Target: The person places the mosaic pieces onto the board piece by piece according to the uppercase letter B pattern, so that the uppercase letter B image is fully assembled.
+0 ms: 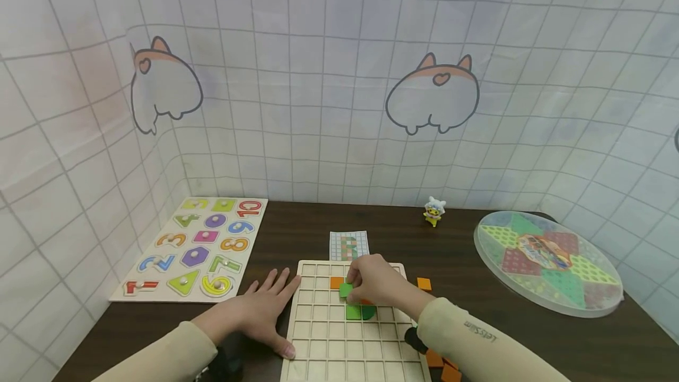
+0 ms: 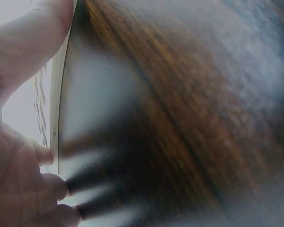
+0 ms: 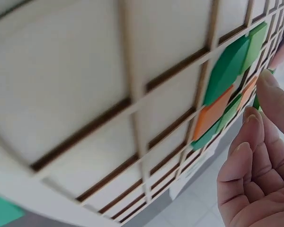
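Note:
A wooden grid board (image 1: 329,351) lies on the dark table. At its left edge rests my left hand (image 1: 261,314), fingers spread and thumb on the near part of the rim. Over the upper middle of the board, my right hand (image 1: 375,280) pinches a small green tile (image 1: 346,290) between thumb and fingertips; the tile shows edge-on in the right wrist view. Close by in the grid sit an orange tile (image 1: 336,282), a light green square tile (image 1: 352,312) and a dark green rounded tile (image 1: 368,312). My right hand partly hides other tiles.
Beyond the board lies a printed pattern card (image 1: 342,243). Loose orange tiles (image 1: 434,359) lie right of the board, partly under my right forearm. A number-and-shape puzzle (image 1: 204,252) is at left, a small figurine (image 1: 434,212) at the back, a round star-patterned game board (image 1: 546,264) at right.

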### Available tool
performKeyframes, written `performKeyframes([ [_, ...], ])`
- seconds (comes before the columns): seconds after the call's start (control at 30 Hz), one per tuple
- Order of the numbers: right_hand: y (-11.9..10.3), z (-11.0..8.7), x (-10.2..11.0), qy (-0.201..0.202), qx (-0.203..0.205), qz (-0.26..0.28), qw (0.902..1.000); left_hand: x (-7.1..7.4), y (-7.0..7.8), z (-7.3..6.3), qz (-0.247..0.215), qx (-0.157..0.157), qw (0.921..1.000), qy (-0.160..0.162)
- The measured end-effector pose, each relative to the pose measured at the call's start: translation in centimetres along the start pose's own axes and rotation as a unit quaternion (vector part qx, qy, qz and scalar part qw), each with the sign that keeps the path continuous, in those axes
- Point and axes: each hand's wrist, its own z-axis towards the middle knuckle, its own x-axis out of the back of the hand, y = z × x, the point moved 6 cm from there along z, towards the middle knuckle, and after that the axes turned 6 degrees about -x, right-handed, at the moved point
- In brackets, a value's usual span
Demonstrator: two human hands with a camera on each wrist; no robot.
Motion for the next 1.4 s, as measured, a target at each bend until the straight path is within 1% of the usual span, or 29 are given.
performKeyframes([
  [0.2, -1.0, 0.6, -0.6, -0.011, 0.003, -0.023, 0.9997, 0.0, 0.0, 0.1, 0.000, 0.002, 1.0000, -0.001],
  [0.4, -1.5, 0.9, -1.1, -0.015, 0.004, -0.049, 0.9987, -0.1, -0.1, 0.1, -0.001, 0.005, 1.0000, -0.004],
  [0.6, -1.7, 1.0, -1.4, -0.017, 0.016, -0.056, 0.9982, -0.1, 0.0, 0.1, -0.002, 0.009, 0.9999, -0.006],
  [0.93, -1.9, 0.7, -1.5, -0.030, 0.016, -0.052, 0.9981, 0.0, 0.1, 0.0, -0.003, 0.009, 1.0000, -0.004],
  [1.2, -1.9, 0.8, -1.7, -0.018, 0.019, -0.052, 0.9983, 0.0, 0.0, 0.1, -0.002, 0.009, 1.0000, -0.003],
  [1.4, -2.0, 0.8, -1.7, -0.009, 0.026, -0.066, 0.9975, 0.0, 0.0, 0.1, -0.001, 0.012, 0.9999, -0.003],
])
